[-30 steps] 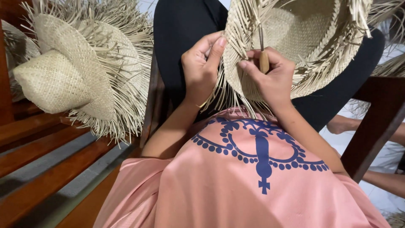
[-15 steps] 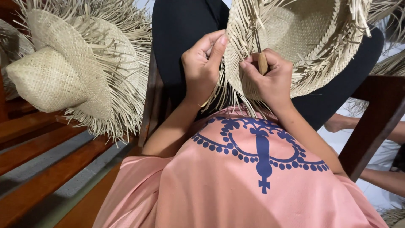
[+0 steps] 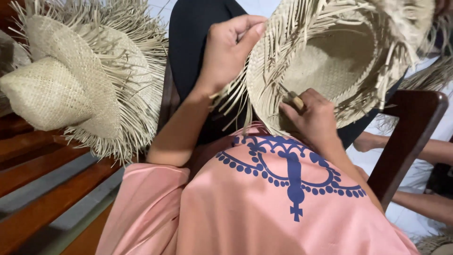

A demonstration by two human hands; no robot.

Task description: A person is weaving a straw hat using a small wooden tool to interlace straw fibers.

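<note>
An unfinished straw hat [image 3: 330, 56] with loose fringe all round its brim rests upside down on my lap. My left hand [image 3: 229, 45] pinches the brim's left edge between thumb and fingers. My right hand [image 3: 314, 118] sits at the near side of the brim and grips a small wooden-handled tool [image 3: 296, 100] whose tip pokes into the weave. I wear a pink shirt [image 3: 264, 208] with a blue print and dark trousers [image 3: 193, 47].
A second fringed straw hat [image 3: 71, 80] lies crown-outward on the wooden slatted bench [image 3: 33, 189] at my left. A dark wooden chair arm [image 3: 410, 132] stands at my right. Another person's forearms [image 3: 424, 151] show beyond it.
My left hand has lifted higher along the brim. My right hand with the tool has dropped lower toward my body, and the hat has tilted.
</note>
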